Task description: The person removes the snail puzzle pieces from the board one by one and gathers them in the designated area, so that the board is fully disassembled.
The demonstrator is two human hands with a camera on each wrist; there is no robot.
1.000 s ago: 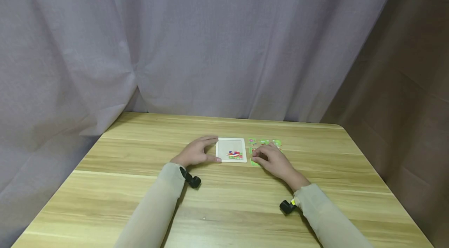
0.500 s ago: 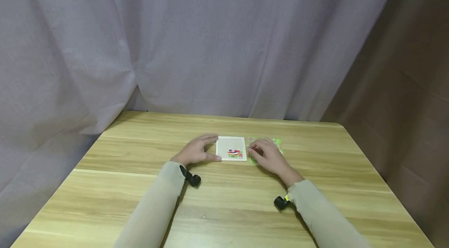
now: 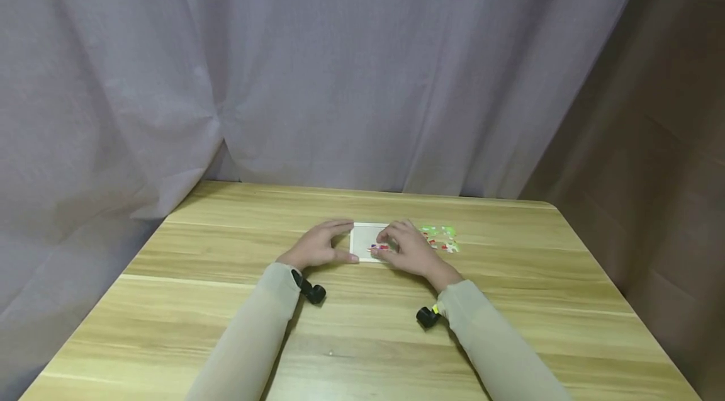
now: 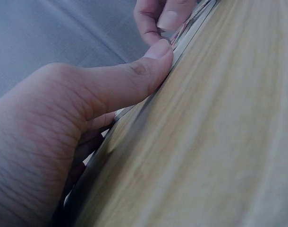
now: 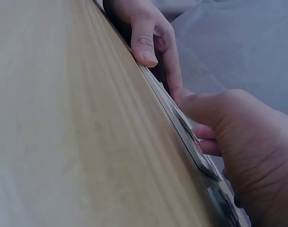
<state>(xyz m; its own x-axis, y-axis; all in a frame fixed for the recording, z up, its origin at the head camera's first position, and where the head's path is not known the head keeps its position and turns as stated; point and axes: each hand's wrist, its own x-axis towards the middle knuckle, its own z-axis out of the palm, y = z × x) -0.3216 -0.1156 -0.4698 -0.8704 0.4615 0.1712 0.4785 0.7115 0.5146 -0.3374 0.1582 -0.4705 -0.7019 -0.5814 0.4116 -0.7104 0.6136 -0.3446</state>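
Note:
A shallow white-rimmed puzzle tray (image 3: 362,234) lies on the table, with colourful puzzle pieces (image 3: 374,247) in its near right part. My left hand (image 3: 318,245) rests at the tray's left side, fingers at the far corner and thumb at the near corner. My right hand (image 3: 410,251) is over the tray's right half, thumb and index finger pinching a small puzzle piece that they mostly hide. In the left wrist view, the left thumb (image 4: 130,80) presses the tray's edge, right beside the right hand's fingertips (image 4: 168,20).
Several green and red puzzle pieces (image 3: 447,238) lie on the wooden table (image 3: 340,325), right of the tray and partly behind the right hand. A grey curtain (image 3: 340,73) hangs behind the table's far edge.
My right hand has moved left from the loose pieces to over the tray, uncovering some pieces on the table. The left hand and the tray stay in place.

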